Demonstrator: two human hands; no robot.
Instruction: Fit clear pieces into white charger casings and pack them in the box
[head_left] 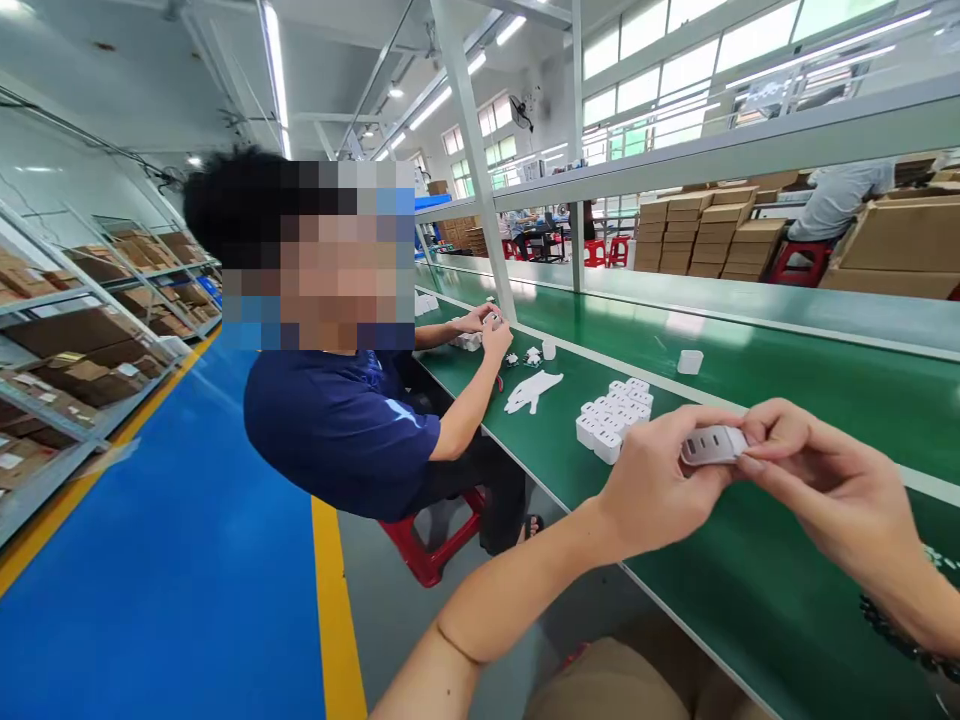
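A small white charger (712,446), its face showing several dark port slots, is held in the air above the green work surface. My left hand (664,480) wraps fingers and thumb around its left side. At its right end my right hand (832,490) pinches with thumb and fingertips; whether a small part is between them is hidden. Just beyond my left hand a block of similar white chargers (611,415) stands in tight rows, ports up. Farther off, one white piece (690,362) stands alone on the green surface.
To my left a co-worker (341,430) sits on a red stool (427,545), handling a small white part. A white glove (532,390) and small parts (532,355) lie before them. A metal post (472,150) rises from the bench. Cartons (694,230) are stacked beyond.
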